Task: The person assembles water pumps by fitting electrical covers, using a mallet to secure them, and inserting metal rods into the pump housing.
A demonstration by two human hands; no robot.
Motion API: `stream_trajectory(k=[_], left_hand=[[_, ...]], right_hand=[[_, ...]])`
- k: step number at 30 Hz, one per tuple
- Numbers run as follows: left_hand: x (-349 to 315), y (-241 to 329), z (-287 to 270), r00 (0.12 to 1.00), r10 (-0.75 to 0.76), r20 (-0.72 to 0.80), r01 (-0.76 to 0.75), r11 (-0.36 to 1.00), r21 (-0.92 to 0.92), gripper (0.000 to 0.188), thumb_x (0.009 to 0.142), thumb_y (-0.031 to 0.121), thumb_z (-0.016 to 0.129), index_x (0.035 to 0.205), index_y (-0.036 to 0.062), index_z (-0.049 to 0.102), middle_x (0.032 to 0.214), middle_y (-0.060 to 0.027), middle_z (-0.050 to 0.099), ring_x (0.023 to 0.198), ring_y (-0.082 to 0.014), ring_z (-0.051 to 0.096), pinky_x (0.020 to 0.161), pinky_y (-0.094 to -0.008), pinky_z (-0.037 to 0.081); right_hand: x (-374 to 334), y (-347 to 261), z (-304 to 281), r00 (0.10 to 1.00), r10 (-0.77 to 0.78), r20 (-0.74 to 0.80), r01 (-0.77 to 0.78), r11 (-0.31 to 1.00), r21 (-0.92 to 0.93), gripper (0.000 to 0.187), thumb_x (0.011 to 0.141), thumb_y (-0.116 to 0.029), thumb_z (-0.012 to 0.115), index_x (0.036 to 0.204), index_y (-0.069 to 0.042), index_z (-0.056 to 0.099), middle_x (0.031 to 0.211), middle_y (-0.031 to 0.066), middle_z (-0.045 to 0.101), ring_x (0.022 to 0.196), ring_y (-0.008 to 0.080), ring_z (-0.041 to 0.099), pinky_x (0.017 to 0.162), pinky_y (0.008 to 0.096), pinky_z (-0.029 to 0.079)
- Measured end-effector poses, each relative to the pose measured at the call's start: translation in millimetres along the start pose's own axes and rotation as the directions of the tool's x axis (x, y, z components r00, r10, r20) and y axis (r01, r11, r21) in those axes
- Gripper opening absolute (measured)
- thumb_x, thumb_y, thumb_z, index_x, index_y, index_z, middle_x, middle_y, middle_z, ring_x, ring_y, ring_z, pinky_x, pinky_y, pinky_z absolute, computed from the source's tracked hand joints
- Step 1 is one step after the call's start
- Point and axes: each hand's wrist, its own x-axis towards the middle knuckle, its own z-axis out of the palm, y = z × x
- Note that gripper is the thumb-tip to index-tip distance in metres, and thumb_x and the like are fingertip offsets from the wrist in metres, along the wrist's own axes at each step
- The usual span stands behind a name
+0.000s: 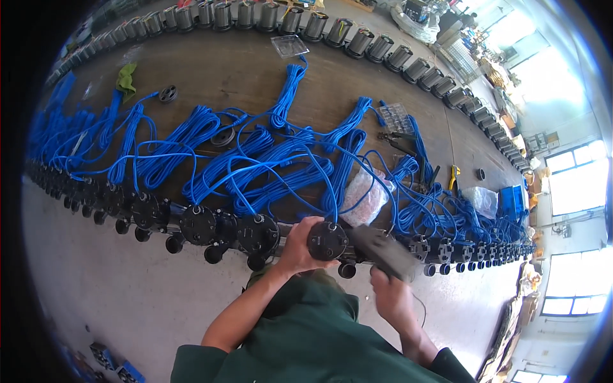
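Cap: the round black cap, flat face up, is the piece in hand; it sits right in front of the person's green shirt
Left hand: the left hand comes at the cap from its left; the fingers are curled about its edge, above and below, and hold it
Right hand: the right hand, below and right of the cap, has its fingers closed round a dark tool; I cannot tell its kind, as it is blurred
Gap: the tool's far end is just right of the cap; whether they touch, I cannot tell
Row: more black units line up left and right of the cap
Cables: coiled blue cables spread beyond the cap and to both sides, on a brown table
Wrap: 1 bubble bag lies beyond the cap, slightly right
Trays: 2 clear trays, 1 far beyond the cap, 1 beyond and right
Cylinders: a curved line of metal cylinders stands farthest beyond the cap
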Motion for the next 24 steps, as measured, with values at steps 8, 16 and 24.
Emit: stream_trajectory(k=[8, 16, 24], left_hand=[[-1, 0, -3, 0.999, -0.047, -0.01, 0.046, 0.999, -0.021, 0.095, 0.053, 0.041, 0.1, 0.131, 0.0069, 0.056, 0.118, -0.0133, 0.065, 0.108, -0.0355, 0.066, 0.097, -0.0445, 0.051], [0, -7, 14, 0.999, -0.037, 0.011, 0.038, 0.998, -0.051, 0.093, 0.055, 0.032, 0.099, 0.132, 0.0029, 0.055, 0.122, -0.0139, 0.063, 0.11, -0.0275, 0.067, 0.098, -0.0391, 0.053], [1, 5, 5, 0.994, -0.089, 0.06, 0.097, 0.983, -0.154, 0.093, 0.057, 0.032, 0.1, 0.132, 0.0038, 0.052, 0.12, -0.0125, 0.063, 0.106, -0.0242, 0.067, 0.095, -0.0373, 0.055]], right_hand=[[25, -47, -42, 0.972, -0.125, 0.199, 0.091, 0.981, 0.173, 0.021, 0.1, -0.019, 0.062, 0.099, 0.002, 0.06, 0.073, 0.0247, 0.064, 0.072, 0.0465, 0.065, 0.061, 0.0465, 0.05], [24, 17, 43, 0.975, -0.096, 0.201, 0.08, 0.993, 0.088, 0.034, 0.1, -0.033, 0.064, 0.095, 0.001, 0.06, 0.072, 0.0257, 0.065, 0.069, 0.0465, 0.065, 0.062, 0.0538, 0.05], [13, -18, -39, 0.979, -0.183, 0.09, 0.149, 0.943, 0.299, 0.034, 0.101, -0.032, 0.063, 0.101, 0.001, 0.056, 0.071, 0.0239, 0.066, 0.064, 0.0465, 0.064, 0.058, 0.0525, 0.049]])
